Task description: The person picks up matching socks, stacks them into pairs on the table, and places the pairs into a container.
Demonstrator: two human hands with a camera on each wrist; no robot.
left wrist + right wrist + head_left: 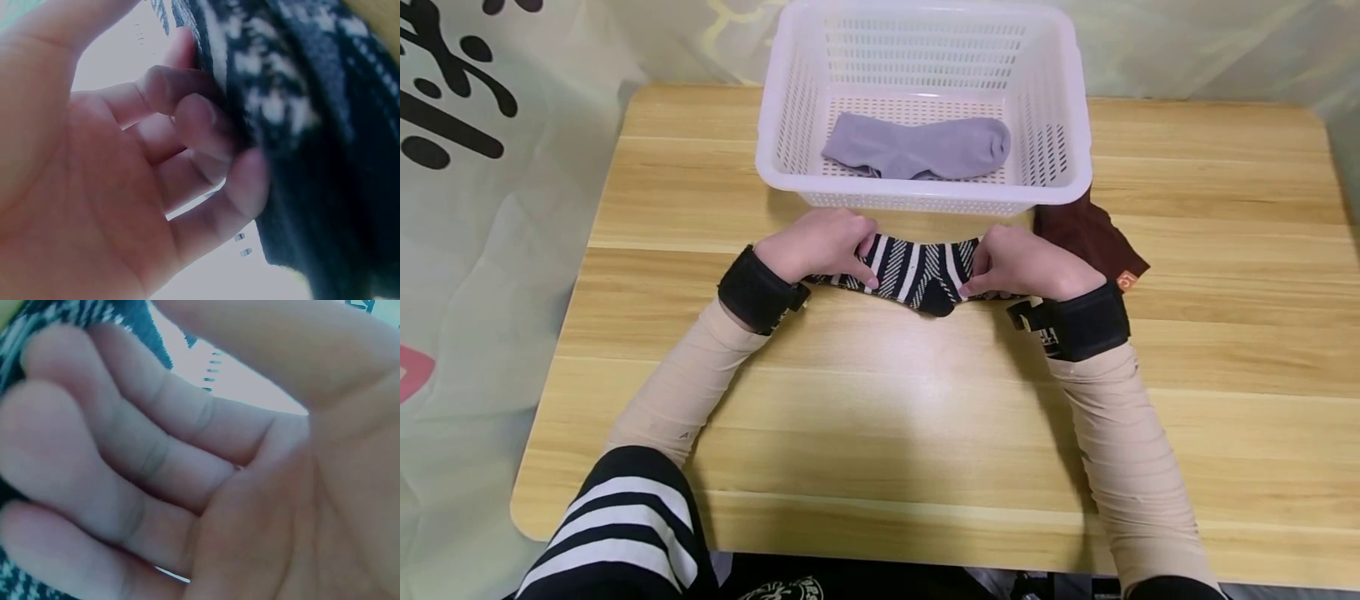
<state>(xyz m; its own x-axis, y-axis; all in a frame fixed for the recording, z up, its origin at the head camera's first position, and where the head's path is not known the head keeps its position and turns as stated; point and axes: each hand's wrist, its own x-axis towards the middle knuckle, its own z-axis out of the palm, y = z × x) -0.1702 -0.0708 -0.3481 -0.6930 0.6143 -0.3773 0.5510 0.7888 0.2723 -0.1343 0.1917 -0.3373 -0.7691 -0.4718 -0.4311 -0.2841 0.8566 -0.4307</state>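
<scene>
A black-and-white striped sock (916,271) with a black heel stretches sideways just in front of the basket. At its left part, my left hand (823,246) pinches it between thumb and fingers. My right hand (1026,262) pinches it near the heel, toward the right end. In the left wrist view, curled fingertips (206,125) press against the knit fabric. The right wrist view has the bent fingers (112,450) over the striped sock (31,587). Both hands cover portions of the sock.
A white perforated basket (917,190) stands at the back of the wooden table (880,417), with a folded grey-purple sock (917,146) lying inside. Close to its front right corner, a dark brown sock (1086,237) with an orange label lies partly behind my right hand.
</scene>
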